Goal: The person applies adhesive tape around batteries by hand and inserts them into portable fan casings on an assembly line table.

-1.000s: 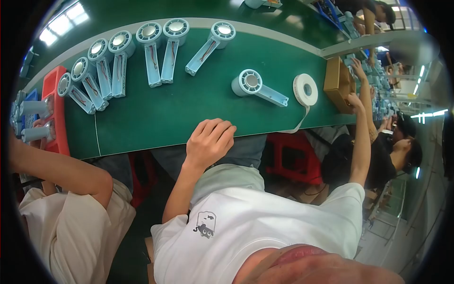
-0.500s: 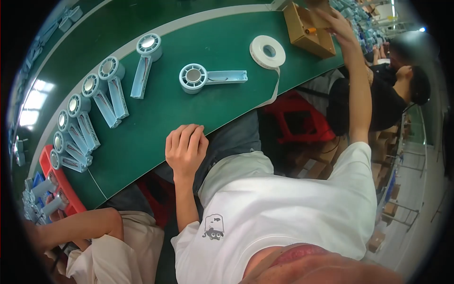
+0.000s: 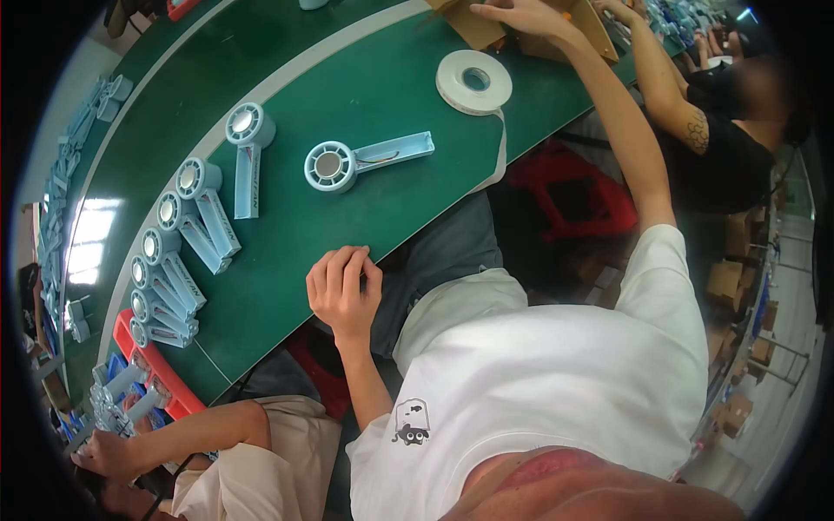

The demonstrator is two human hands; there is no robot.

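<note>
My left hand [image 3: 345,291] rests on the front edge of the green table, its fingers curled together and nothing visible in them. My right arm stretches to the top right, where my right hand [image 3: 526,17] is over a brown cardboard box [image 3: 595,36]. Its thumb is stretched out; the top of the frame cuts off its other fingers. A cardboard flap [image 3: 467,23] lies just below that thumb. One light blue handheld fan [image 3: 328,165] with an open handle lies in front of me, wires showing inside. A roll of white tape [image 3: 452,82] lies near the box, its loose end hanging over the edge.
Several similar fan bodies [image 3: 248,130] line the left side of the table [image 3: 287,260]. At the lower left stands a red bin [image 3: 174,382] beside a co-worker's arm [image 3: 208,434]. Another person's arm [image 3: 656,82] reaches in at the right. A red stool [image 3: 573,191] stands below the table.
My right hand has moved left across the box, and a cardboard flap now shows on its left side. My left hand keeps its place on the edge. The whole view has shifted slightly.
</note>
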